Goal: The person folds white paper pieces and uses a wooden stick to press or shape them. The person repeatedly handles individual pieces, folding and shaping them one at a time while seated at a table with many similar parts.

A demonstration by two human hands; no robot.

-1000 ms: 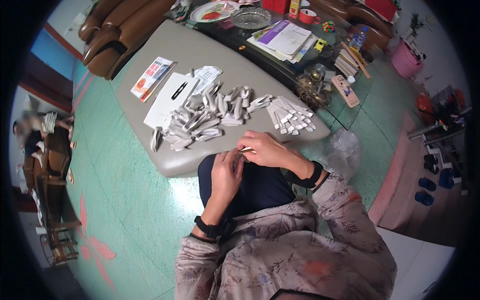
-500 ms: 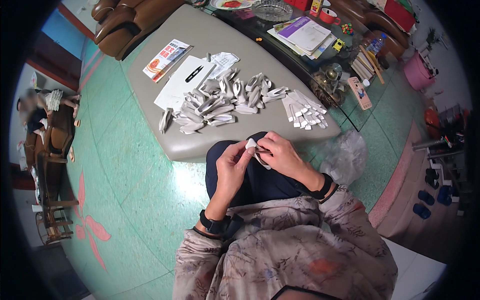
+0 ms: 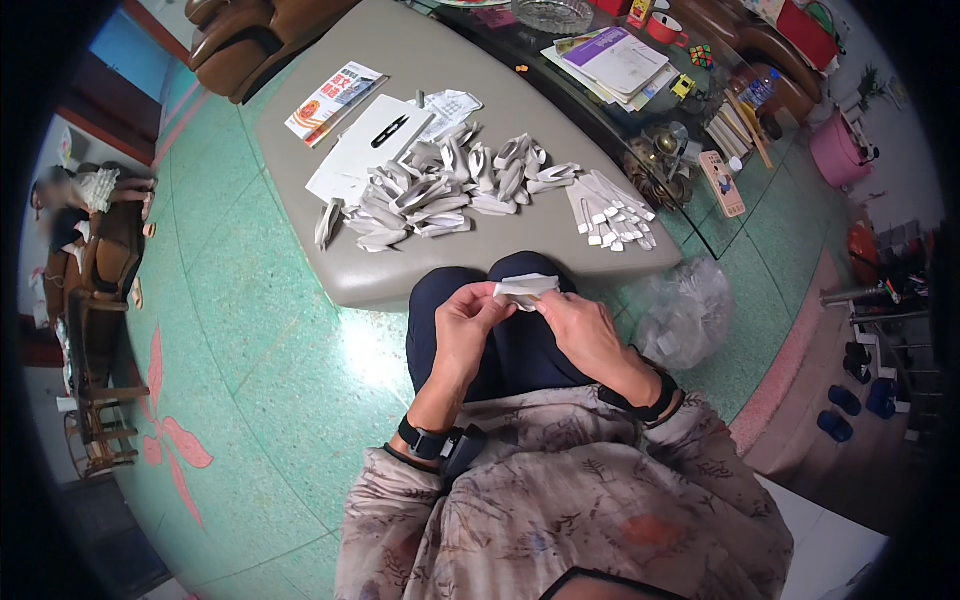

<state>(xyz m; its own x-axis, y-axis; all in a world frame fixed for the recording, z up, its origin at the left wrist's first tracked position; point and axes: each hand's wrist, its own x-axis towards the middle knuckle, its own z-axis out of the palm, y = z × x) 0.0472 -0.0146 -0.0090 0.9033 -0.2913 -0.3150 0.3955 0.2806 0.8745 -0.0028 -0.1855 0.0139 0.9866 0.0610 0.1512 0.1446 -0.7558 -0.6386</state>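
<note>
Above my lap, both hands hold one pale grey-white folded piece [image 3: 528,287], soft-looking and open along its length. My left hand [image 3: 464,325] pinches its left end between thumb and fingers. At the other end, my right hand [image 3: 583,332] is closed on it, fingertips partly hidden by the piece. Beyond my knees, a heap of similar boat-shaped pieces [image 3: 415,195] lies on the grey padded bench [image 3: 350,285]. To its right is a fanned stack of flat strips with white ends [image 3: 612,215]. Black thread snips [image 3: 388,132] rest on a white board [image 3: 350,160].
A booklet [image 3: 332,103] lies on the bench's far left. The dark glass table [image 3: 600,125] at the back right carries papers, a red mug [image 3: 665,28] and a puzzle cube [image 3: 701,56]. A clear plastic bag [image 3: 685,312] sits right of my knees. Someone sits far left.
The piece has turned from a pointed end-up position to lying crosswise between my hands, its opening showing. My right hand has moved slightly right and down.
</note>
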